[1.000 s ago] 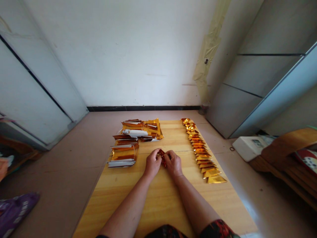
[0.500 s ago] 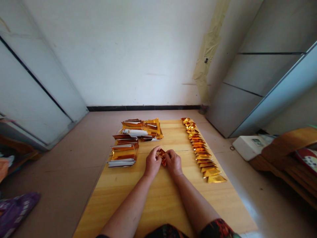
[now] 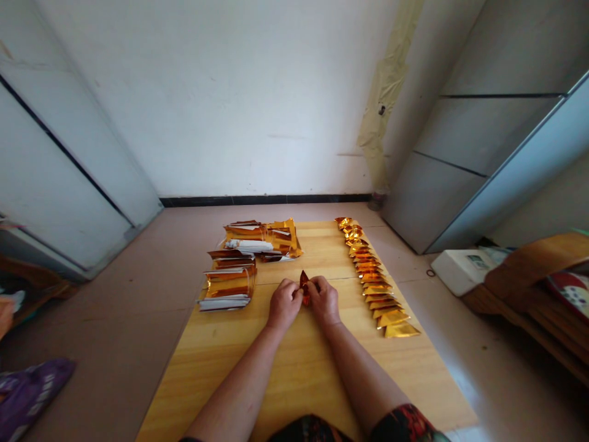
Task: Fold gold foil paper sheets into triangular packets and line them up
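Note:
A folded piece of gold foil paper [image 3: 304, 280] stands between my two hands over the middle of the wooden table, its pointed tip facing away from me. My left hand [image 3: 285, 302] pinches its left side, fingers closed. On the other side my right hand [image 3: 323, 298] grips it, fingers curled in. The fingers hide the paper's lower part. Stacked gold foil sheets with white backs [image 3: 229, 282] lie to the left of my left hand. To the right runs a row of folded gold foil pieces [image 3: 376, 288], overlapping one another.
Another pile of gold foil sheets [image 3: 280, 236] sits at the table's far left. The wooden table [image 3: 221, 368] stands before a white wall [image 3: 230, 110]. A grey cabinet [image 3: 460, 153] is at the right, by a white box [image 3: 462, 273]. A purple bag [image 3: 34, 390] lies at lower left.
The foil piece has turned so its tip now points up and away from me. My left fingers have come down lower on its side. The stacks and the row stay put.

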A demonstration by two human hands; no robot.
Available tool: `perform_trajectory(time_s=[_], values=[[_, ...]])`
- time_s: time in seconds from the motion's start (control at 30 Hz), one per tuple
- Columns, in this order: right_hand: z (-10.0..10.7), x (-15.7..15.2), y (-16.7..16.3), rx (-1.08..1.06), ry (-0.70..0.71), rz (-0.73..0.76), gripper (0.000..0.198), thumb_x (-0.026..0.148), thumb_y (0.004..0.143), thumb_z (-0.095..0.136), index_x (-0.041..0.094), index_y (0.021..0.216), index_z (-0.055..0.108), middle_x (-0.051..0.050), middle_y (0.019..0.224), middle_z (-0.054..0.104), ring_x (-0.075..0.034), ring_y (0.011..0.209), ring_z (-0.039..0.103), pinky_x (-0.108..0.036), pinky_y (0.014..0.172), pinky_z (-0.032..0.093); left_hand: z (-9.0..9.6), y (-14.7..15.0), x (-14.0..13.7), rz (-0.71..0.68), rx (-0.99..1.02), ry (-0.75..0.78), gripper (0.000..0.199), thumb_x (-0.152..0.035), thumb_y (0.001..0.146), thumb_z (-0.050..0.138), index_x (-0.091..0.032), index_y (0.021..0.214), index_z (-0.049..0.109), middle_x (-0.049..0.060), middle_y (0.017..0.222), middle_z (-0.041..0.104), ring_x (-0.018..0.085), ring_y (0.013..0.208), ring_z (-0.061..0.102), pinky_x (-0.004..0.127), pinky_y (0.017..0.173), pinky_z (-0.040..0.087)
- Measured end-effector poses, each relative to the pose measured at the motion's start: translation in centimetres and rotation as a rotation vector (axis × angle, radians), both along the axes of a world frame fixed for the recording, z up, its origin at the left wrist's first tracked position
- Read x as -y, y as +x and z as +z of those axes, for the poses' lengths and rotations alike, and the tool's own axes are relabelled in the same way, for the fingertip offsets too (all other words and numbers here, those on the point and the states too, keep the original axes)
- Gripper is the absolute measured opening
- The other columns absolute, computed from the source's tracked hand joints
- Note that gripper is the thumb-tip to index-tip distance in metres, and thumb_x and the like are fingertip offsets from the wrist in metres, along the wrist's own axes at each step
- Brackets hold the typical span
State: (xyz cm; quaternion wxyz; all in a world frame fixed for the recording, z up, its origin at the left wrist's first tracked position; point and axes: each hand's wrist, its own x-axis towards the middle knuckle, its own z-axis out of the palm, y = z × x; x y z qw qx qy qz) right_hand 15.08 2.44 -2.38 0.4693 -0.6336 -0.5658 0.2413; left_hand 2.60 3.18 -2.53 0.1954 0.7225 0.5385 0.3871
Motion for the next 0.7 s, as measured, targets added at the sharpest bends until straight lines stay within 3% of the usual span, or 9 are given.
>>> perform_trajectory(time_s=[0.3, 0.5, 0.7], values=[[-0.10, -0.31, 0.11, 0.008, -0.008, -0.024, 0.023, 0.036, 0.081, 0.045, 0.021, 0.072, 0.059, 0.000, 0.066, 0.063, -0.014, 0.062, 0.056, -0.023, 0.060, 0.041, -0.33, 0.09, -0.20, 0.034, 0.024, 0.003, 0.017, -0.014, 0.078, 0.047, -0.018, 0.063, 0.053, 0.001, 0.070, 0.054, 0.012, 0.067, 0.052, 0.023, 0.065, 0.041], [-0.04, 0.23, 0.18, 0.030, -0.025, 0.103, 0.017, 0.033, 0.076, 0.050, 0.020, 0.081, 0.061, 0.001, 0.069, 0.063, -0.014, 0.063, 0.056, -0.022, 0.061, 0.042, -0.55, 0.12, -0.43, 0.075, 0.047, 0.024, 0.019, -0.016, 0.078, 0.049, -0.019, 0.060, 0.050, 0.000, 0.066, 0.052, 0.012, 0.064, 0.051, 0.023, 0.062, 0.039], [-0.28, 0.66, 0.05, 0.061, -0.032, 0.137, 0.017, 0.027, 0.071, 0.051, 0.021, 0.086, 0.058, 0.003, 0.067, 0.060, -0.013, 0.059, 0.054, -0.021, 0.057, 0.041, -0.36, 0.02, -0.43, 0.091, 0.056, 0.009, 0.019, -0.016, 0.079, 0.048, -0.019, 0.060, 0.050, 0.000, 0.066, 0.053, 0.012, 0.065, 0.052, 0.023, 0.063, 0.040]])
